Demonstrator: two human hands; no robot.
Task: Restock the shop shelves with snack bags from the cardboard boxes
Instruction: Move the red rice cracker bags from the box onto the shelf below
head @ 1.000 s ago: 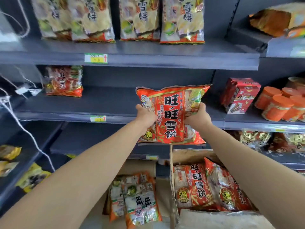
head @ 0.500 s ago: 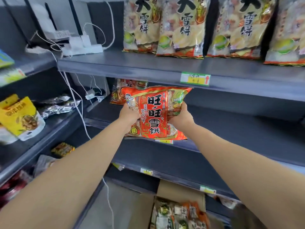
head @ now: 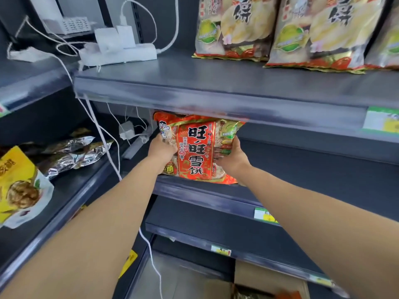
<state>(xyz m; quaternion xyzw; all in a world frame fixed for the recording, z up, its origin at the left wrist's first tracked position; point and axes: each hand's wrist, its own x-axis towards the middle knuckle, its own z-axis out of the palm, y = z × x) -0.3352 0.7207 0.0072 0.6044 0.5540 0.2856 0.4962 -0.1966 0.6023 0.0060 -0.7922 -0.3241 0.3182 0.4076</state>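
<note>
Hands grip one red snack bag (head: 195, 151) from both sides in the head view, the only view given: the left hand (head: 160, 151) is wrapped on the bag's left edge and the right hand (head: 232, 157) on its right edge, both bare forearms reaching up from the bottom of the picture. The bag stands upright with its printed face toward the camera, its bottom edge at the front lip of the middle shelf (head: 302, 169) and its top tucked just under the front rail of the upper shelf (head: 216, 87). Behind its top left corner a strip of another red bag (head: 164, 115) shows; how far back that one sits cannot be told. On the upper shelf, to the right, pale snack bags (head: 233, 29) stand in a row, and to the left a white power strip (head: 121, 53) with plugged adapters lies near the shelf's end, white cables (head: 97, 126) hanging down from it past the shelf edge. On the neighbouring shelf unit to the left lie silver foil packs (head: 73, 154) and, nearer the camera, a yellow bag (head: 19, 182). Price tags (head: 264, 215) in green and yellow sit on the lower shelf rails. At the bottom right, below the shelves, the corner of a cardboard box (head: 269, 279) is in sight.
</note>
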